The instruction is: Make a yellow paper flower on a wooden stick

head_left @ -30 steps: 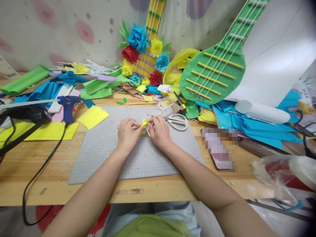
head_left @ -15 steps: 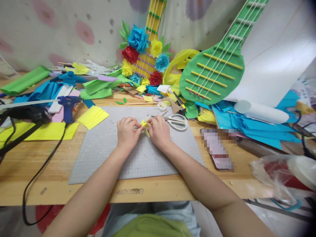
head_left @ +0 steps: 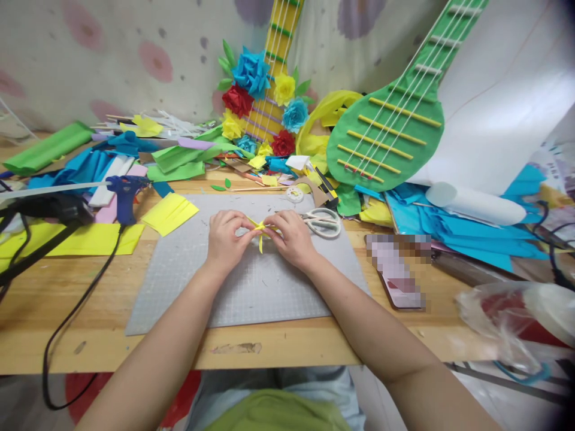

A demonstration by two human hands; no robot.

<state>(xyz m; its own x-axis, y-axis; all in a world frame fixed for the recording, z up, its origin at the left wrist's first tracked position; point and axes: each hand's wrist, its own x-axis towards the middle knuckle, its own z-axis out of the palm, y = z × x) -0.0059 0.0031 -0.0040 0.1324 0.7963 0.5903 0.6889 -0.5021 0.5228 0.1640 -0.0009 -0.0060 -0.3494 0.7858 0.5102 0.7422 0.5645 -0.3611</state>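
Observation:
Above the grey cutting mat [head_left: 179,281], both my hands pinch a small piece of yellow paper [head_left: 260,227] with narrow arms, one of which hangs down between them. My left hand [head_left: 229,239] grips it from the left with thumb and fingers closed. From the other side my right hand [head_left: 291,236] pinches it too; part of the paper is hidden by the fingers. White-handled scissors [head_left: 324,222] lie just beyond my right hand, their blades mostly covered by it. A white round spool-like disc [head_left: 294,194] rests at the mat's back edge.
Folded yellow paper [head_left: 169,212] and a blue glue gun [head_left: 126,194] with a trailing cord lie left. Behind stand a yellow paper instrument with flowers [head_left: 251,72] and a green one [head_left: 390,137]. A phone [head_left: 398,269] lies right, near a plastic bag [head_left: 512,317].
My hands have spread slightly apart, drawing the yellow paper out between them. One strip of it now hangs straight down in plain sight.

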